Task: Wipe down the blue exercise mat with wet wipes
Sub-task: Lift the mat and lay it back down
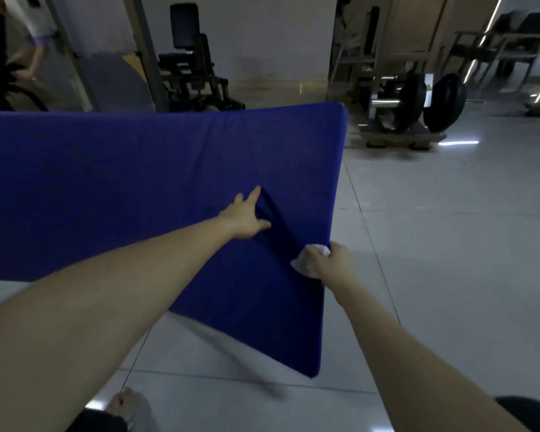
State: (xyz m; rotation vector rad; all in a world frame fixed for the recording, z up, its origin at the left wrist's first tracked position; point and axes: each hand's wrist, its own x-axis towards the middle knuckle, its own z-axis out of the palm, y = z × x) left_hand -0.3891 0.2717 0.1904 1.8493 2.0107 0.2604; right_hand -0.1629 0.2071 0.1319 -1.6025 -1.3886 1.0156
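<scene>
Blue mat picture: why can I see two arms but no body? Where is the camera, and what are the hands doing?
The camera sits on the person's head and looks down, so you see only their own arms reaching forward. There is just this one picture, from that view. The big blue exercise mat fills the middle; its near corner seems lifted off the tiled floor. The left hand lies on the mat with fingers spread, beside a fold in the cover. The right hand grips a white wet wipe at the mat's right edge. Behind stand gym machines and black weight plates.
</scene>
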